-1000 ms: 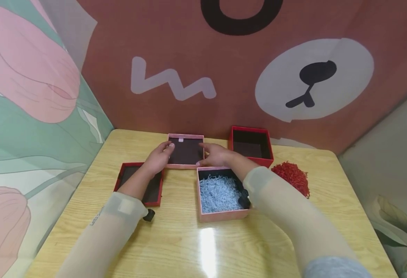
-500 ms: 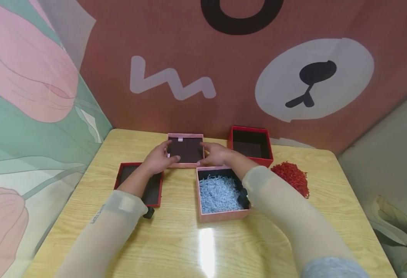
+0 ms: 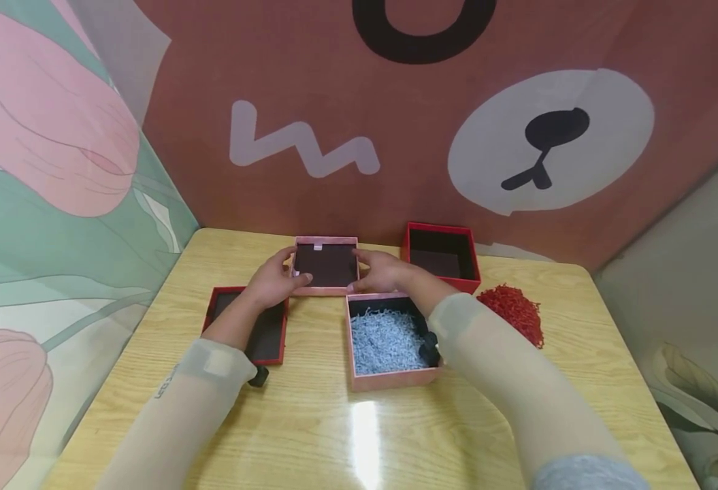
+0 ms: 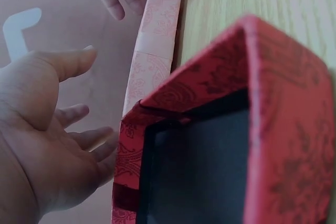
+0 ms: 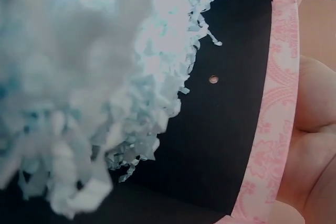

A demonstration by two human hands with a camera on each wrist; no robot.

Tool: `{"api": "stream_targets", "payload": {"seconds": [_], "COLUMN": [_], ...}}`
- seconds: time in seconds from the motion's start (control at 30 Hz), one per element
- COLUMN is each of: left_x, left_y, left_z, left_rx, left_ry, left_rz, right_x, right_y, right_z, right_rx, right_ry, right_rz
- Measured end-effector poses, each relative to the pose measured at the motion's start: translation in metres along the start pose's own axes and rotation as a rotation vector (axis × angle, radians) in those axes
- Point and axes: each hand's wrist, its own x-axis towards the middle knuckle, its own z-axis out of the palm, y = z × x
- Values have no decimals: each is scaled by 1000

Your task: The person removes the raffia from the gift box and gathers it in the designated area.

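A shallow pink lid [image 3: 324,262] with a dark inside lies hollow side up near the wall in the head view. My left hand [image 3: 271,280] is at its left edge, thumb by the front corner. The left wrist view shows that hand [image 4: 58,129] with fingers apart and loosely bent beside the lid's patterned side [image 4: 155,40]. At the right edge is my right hand [image 3: 383,271], thumb and forefinger spread along the rim, partly hidden. Below its forearm stands a pink box [image 3: 392,381] with blue paper shreds [image 3: 389,344] inside, large in the right wrist view.
A red lid [image 3: 269,350] lies under the left forearm. An open red box [image 3: 441,279] stands at the back right, next to a heap of red paper shreds [image 3: 512,313]. The wooden table [image 3: 309,435] meets a painted wall [image 3: 273,197] behind.
My left thumb has moved from the lid's left edge towards its front corner, and the left hand has shifted a little left. My right hand, the boxes and the shreds look the same.
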Motion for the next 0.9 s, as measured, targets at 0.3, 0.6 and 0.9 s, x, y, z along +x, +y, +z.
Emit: {"api": "stream_targets", "payload": {"seconds": [0.3, 0.6, 0.9], "left_x": [-11, -31, -61], "left_y": [8, 22, 42], "left_z": [-1, 10, 33], "left_rx": [-59, -185, -215], "left_ry": [45, 97, 28], "left_rz": [0, 166, 202], "right_x": [-16, -29, -58], "right_y": [-8, -11, -8], "right_z": [-7, -18, -23], "right_rx": [86, 152, 217], "right_ry": [12, 33, 30], "right_rz": [-31, -120, -157]}}
